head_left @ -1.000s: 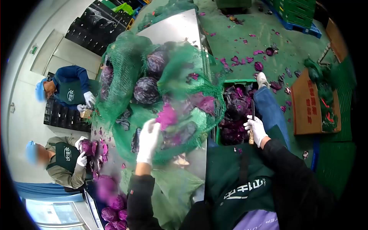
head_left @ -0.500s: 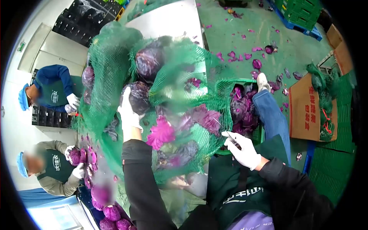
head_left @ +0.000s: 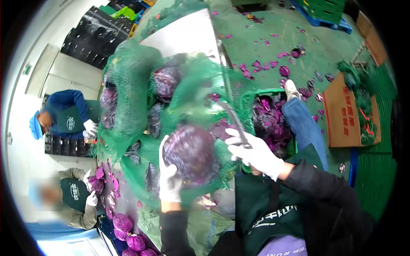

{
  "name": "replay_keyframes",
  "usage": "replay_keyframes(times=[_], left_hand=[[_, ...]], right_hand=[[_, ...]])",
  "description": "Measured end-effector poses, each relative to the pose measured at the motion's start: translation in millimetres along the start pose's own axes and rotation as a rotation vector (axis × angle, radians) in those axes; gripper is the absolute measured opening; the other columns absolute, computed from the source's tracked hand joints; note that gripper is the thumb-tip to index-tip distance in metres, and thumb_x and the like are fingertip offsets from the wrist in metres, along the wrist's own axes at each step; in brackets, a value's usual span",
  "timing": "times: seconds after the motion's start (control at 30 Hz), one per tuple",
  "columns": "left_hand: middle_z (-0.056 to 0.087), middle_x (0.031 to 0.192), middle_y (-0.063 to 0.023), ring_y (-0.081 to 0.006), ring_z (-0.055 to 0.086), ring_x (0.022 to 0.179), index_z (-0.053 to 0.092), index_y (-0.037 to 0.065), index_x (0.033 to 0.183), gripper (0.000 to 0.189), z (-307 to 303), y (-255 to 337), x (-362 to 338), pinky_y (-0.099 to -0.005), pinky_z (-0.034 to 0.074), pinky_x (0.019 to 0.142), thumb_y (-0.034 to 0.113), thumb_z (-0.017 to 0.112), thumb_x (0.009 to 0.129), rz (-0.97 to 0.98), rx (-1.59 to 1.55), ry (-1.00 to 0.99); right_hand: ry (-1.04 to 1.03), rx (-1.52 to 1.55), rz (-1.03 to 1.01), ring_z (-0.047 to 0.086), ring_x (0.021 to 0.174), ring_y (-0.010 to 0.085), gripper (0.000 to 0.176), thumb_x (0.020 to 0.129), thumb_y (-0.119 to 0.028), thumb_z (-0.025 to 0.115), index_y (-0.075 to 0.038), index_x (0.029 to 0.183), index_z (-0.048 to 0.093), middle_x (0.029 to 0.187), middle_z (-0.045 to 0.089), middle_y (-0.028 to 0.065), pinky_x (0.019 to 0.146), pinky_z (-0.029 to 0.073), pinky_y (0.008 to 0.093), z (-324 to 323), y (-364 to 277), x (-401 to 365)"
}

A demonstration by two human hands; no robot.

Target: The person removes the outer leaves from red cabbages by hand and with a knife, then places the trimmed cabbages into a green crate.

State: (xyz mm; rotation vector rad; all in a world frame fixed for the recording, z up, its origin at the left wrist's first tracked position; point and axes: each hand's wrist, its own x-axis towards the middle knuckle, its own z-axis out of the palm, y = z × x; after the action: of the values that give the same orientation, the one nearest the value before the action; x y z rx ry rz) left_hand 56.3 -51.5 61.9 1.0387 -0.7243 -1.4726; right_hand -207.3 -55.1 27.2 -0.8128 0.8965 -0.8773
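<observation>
A large red cabbage [head_left: 189, 151], dark purple and slightly blurred, is in my gloved left hand [head_left: 170, 179], which grips its left and lower side. In my gloved right hand [head_left: 255, 154] is a knife [head_left: 235, 121], its blade slanting up and left, to the right of the cabbage. Beneath both lies green netting [head_left: 149, 177] with loose dark leaves. Another cabbage [head_left: 166, 82] rests farther up on the netting, beside a full green mesh bag [head_left: 132, 85].
A green crate [head_left: 292, 147] full of purple leaves stands right of the table, near my leg. Two co-workers [head_left: 70, 113] [head_left: 77, 196] work at the left, one holding a cabbage. A cardboard box [head_left: 337, 113] is at the right. Leaf scraps litter the floor [head_left: 256, 51].
My left hand has lifted the cabbage off the netting and brought it nearer, down and right. My right hand and the knife have moved left and up towards it.
</observation>
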Motion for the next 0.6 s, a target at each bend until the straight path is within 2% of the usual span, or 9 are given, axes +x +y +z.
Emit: replay_keyframes(times=[0.07, 0.23, 0.27, 0.37, 0.43, 0.5, 0.53, 0.57, 0.6], left_hand=[[0.04, 0.149, -0.0155, -0.0318, 0.042, 0.136, 0.025, 0.008, 0.154, 0.111, 15, -15, -21, -0.046, 0.037, 0.114, 0.018, 0.084, 0.06, -0.067, -0.014, -0.064], [0.038, 0.149, -0.0167, -0.0345, 0.046, 0.132, 0.022, 0.013, 0.156, 0.109, 23, -46, -53, -0.0468, 0.045, 0.108, 0.021, 0.081, 0.064, -0.224, 0.03, -0.038], [0.039, 0.149, -0.0167, -0.0339, 0.05, 0.129, 0.023, 0.015, 0.156, 0.102, 32, -47, -52, -0.0454, 0.049, 0.103, 0.023, 0.078, 0.07, -0.197, 0.127, -0.043], [0.036, 0.151, -0.0169, -0.0308, 0.043, 0.135, 0.026, 0.012, 0.155, 0.102, 51, -54, -63, -0.044, 0.041, 0.109, 0.027, 0.081, 0.07, -0.046, 0.454, 0.069], [0.035, 0.152, -0.0179, -0.0308, 0.039, 0.137, 0.027, 0.008, 0.154, 0.104, 43, -60, -66, -0.0433, 0.033, 0.114, 0.021, 0.084, 0.068, 0.138, 0.906, 0.022], [0.037, 0.15, -0.0192, -0.0312, 0.039, 0.137, 0.031, 0.004, 0.151, 0.099, 45, -62, -68, -0.0433, 0.03, 0.116, 0.014, 0.085, 0.068, 0.155, 0.925, 0.075], [0.038, 0.149, -0.0193, -0.0312, 0.04, 0.137, 0.033, 0.004, 0.15, 0.098, 47, -61, -69, -0.0433, 0.031, 0.115, 0.014, 0.085, 0.068, 0.177, 0.979, 0.096], [0.039, 0.148, -0.0194, -0.0311, 0.041, 0.136, 0.034, 0.004, 0.15, 0.097, 48, -60, -71, -0.0432, 0.032, 0.115, 0.014, 0.085, 0.068, 0.194, 1.034, 0.119], [0.043, 0.143, -0.0186, -0.0303, 0.043, 0.133, 0.039, 0.004, 0.147, 0.091, 50, -58, -70, -0.0433, 0.035, 0.112, 0.013, 0.084, 0.069, 0.077, 0.909, 0.139]], right_hand=[[-0.083, 0.097, 0.145, 0.058, 0.077, 0.006, 0.061, 0.094, -0.031, 0.069, -0.007, 0.145, 0.046, 0.099, 0.058, -0.0016, 0.059, 0.044, 0.0204, 2, -6, -4], [-0.017, 0.126, 0.172, 0.054, 0.072, 0.0046, 0.055, 0.093, -0.033, 0.07, -0.007, 0.137, 0.054, 0.098, 0.059, -0.0019, 0.06, 0.044, 0.0201, -6, 22, -30], [0.01, 0.106, 0.179, 0.054, 0.072, 0.0044, 0.054, 0.092, -0.034, 0.07, -0.006, 0.136, 0.054, 0.098, 0.059, -0.002, 0.06, 0.044, 0.0201, -7, 25, -32], [0.061, -0.005, 0.226, 0.055, 0.074, 0.0048, 0.054, 0.092, -0.036, 0.07, -0.006, 0.135, 0.055, 0.103, 0.062, -0.0003, 0.062, 0.046, 0.0208, -6, 33, -33], [0.044, -0.097, 0.239, 0.059, 0.08, 0.0091, 0.055, 0.093, -0.038, 0.068, -0.007, 0.136, 0.054, 0.111, 0.066, 0.0053, 0.07, 0.05, 0.0245, -7, 27, -36], [-0.009, -0.176, 0.333, 0.061, 0.084, 0.0113, 0.054, 0.093, -0.039, 0.067, -0.009, 0.136, 0.054, 0.115, 0.067, 0.0081, 0.074, 0.051, 0.0266, -10, 6, -39], [-0.01, -0.198, 0.194, 0.061, 0.084, 0.0122, 0.054, 0.093, -0.038, 0.067, -0.009, 0.136, 0.052, 0.109, 0.066, 0.0086, 0.073, 0.051, 0.028, -10, 15, -39], [-0.044, -0.197, 0.218, 0.06, 0.082, 0.0122, 0.053, 0.093, -0.037, 0.066, -0.008, 0.136, 0.052, 0.105, 0.065, 0.0081, 0.071, 0.051, 0.0284, -12, 13, -39], [-0.082, -0.197, 0.245, 0.059, 0.08, 0.0121, 0.052, 0.093, -0.036, 0.066, -0.008, 0.135, 0.051, 0.102, 0.064, 0.0075, 0.07, 0.051, 0.0288, -16, 7, -38]])
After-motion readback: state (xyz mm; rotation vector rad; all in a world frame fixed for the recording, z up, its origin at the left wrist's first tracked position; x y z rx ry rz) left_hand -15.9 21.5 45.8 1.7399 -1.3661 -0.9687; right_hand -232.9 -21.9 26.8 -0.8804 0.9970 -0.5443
